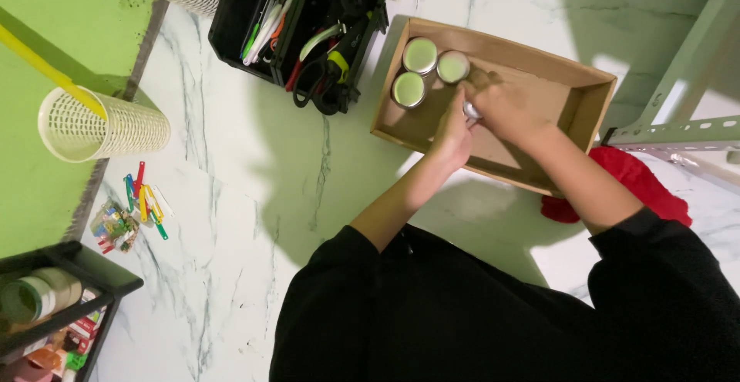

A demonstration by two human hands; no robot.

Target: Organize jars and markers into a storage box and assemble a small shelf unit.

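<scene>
The white marbled floor (231, 220) carries everything here, and the person in black sleeves leans over it from the six o'clock edge of the head view. At about one o'clock from the body lies a shallow brown cardboard tray (586, 93), its long axis running from ten o'clock to four o'clock. At eleven o'clock stands a black tool caddy (231, 12) filled with scissors and pens, and a red cloth (644, 181) lies just beside the tray's near right corner. Inside the tray, three round tins with pale green tops (420, 55) cluster in its far left corner, touching or nearly touching one another, at about ten o'clock from the hands. Both hands meet over the middle of the tray. The left hand (453, 137) is curled nearly closed, fingertips pinched at a small silvery tin (470, 110), and the right hand (505, 108) is cupped over the same piece from the two o'clock side; how much of the grip each one carries cannot be told, since the fingers cover most of it. The right hand lies slightly nearer the green-topped cluster, and the short gap between it and the nearest tin runs along the tray's long axis.
</scene>
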